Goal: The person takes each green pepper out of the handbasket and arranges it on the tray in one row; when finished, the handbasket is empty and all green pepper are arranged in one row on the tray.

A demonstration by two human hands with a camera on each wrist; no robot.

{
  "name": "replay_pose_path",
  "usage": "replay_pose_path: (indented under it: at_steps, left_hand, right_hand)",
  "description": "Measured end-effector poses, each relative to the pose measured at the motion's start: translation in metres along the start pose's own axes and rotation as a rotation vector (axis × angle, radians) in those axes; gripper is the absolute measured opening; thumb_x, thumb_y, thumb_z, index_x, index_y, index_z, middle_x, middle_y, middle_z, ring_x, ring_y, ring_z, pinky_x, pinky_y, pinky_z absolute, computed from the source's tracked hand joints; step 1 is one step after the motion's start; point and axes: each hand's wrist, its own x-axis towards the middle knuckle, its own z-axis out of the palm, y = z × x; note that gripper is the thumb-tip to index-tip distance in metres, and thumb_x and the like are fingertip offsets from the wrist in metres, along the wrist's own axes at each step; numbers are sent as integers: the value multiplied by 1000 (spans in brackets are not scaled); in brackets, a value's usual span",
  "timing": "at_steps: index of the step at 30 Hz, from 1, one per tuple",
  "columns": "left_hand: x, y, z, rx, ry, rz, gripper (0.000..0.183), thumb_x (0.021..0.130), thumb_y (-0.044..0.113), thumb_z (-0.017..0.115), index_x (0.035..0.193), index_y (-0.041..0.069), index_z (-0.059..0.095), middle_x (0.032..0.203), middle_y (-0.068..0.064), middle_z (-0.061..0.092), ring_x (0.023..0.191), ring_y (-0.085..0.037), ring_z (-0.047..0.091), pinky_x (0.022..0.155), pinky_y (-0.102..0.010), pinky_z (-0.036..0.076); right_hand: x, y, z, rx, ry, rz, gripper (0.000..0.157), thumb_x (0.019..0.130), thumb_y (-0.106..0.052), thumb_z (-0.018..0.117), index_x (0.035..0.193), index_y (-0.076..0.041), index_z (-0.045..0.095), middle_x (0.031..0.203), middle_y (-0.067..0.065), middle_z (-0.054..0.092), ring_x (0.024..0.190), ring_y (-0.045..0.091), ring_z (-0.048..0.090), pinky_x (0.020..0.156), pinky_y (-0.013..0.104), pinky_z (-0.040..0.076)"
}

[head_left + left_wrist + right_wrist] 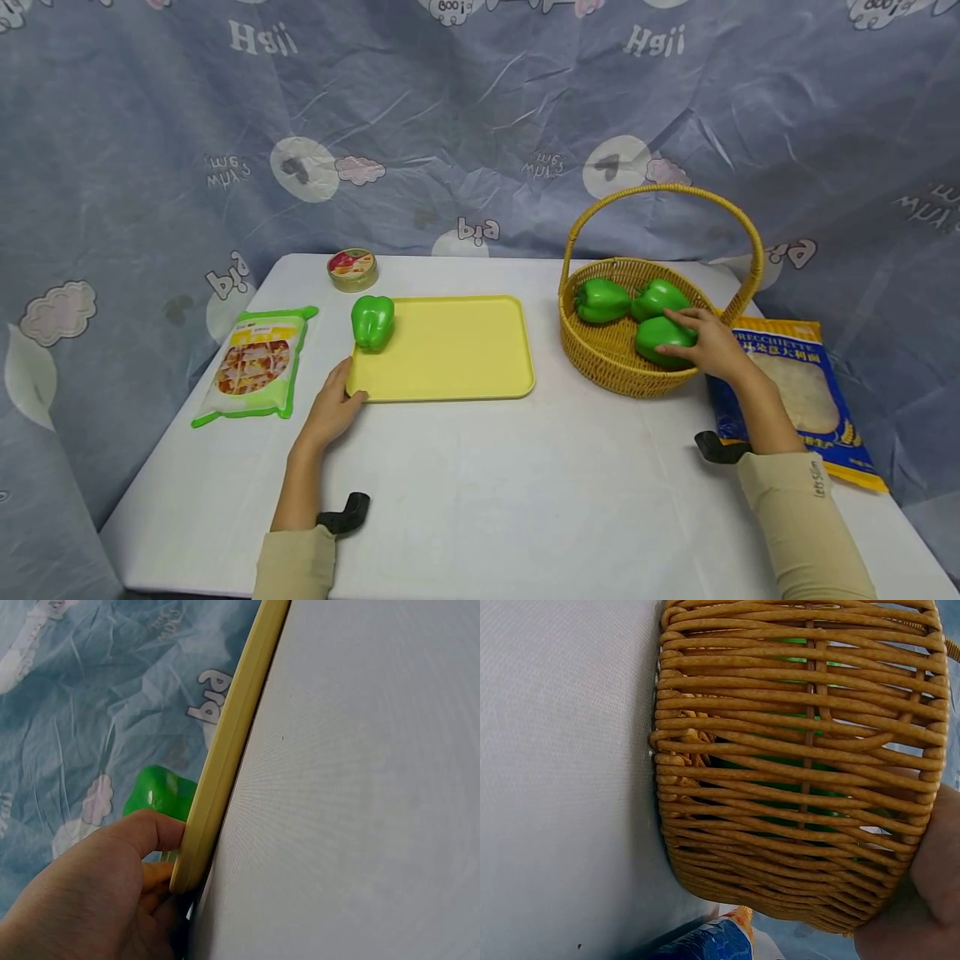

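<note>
In the head view my left hand [335, 408] holds the near left corner of a yellow tray [457, 350]. The left wrist view shows the thumb against the tray's rim [225, 761] and the other fingers partly hidden behind it. One green bell pepper [372, 322] stands at the tray's far left corner. My right hand [712, 343] reaches into a wicker basket [600, 358] and grips a green bell pepper [663, 340] there. Beside it in the basket lie two more green peppers [602, 300]. The basket's woven wall [802, 765] hides most of that grip in the right wrist view.
A round tin [352, 270] stands behind the tray. To the left lies a green-and-white food bag [255, 367]. A blue and yellow pasta bag [802, 392] lies beside the basket, under my right forearm. The basket's tall handle [667, 188] arches over it. Patterned cloth [450, 125] hangs behind the table.
</note>
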Motion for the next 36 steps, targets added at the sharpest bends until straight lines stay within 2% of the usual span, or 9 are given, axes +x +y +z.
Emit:
replay_pose_path:
  at_steps: [10,20,25,30,36]
  left_hand:
    - [0,1,-1,7,-3,0,70,90,14,49,146,-4,12,149,-23,14,136,-39,14,108,-51,15]
    - [1,-2,1,-5,4,2,70,89,13,49,146,-4,12,149,-23,14,136,-38,14,109,-50,15]
    - [1,-2,1,-6,8,6,69,89,13,49,145,-5,12,149,-23,15,136,-38,15,108,-50,16]
    - [1,-1,1,-2,11,7,69,89,13,49,145,-5,13,149,-23,15,136,-38,15,108,-50,16]
    - [0,-1,1,4,12,17,69,89,14,49,145,-6,13,149,-23,16,136,-38,16,108,-50,16]
  right_hand:
    - [2,0,2,-36,-1,16,80,76,-41,72,138,-1,41,131,36,33,116,56,31,89,68,28]
    - [0,-1,4,-32,49,-5,77,77,-42,72,135,-1,45,132,37,36,118,56,30,89,68,27]
    - [-2,1,6,-2,107,-22,76,77,-39,72,136,0,43,132,37,36,117,55,33,86,66,31]
    - [-3,3,10,24,204,-44,75,76,-34,74,135,0,44,128,34,40,110,52,40,79,62,37]
    - [-4,-6,11,66,313,-66,72,74,-28,77,134,-2,47,125,31,43,106,50,44,76,60,40]
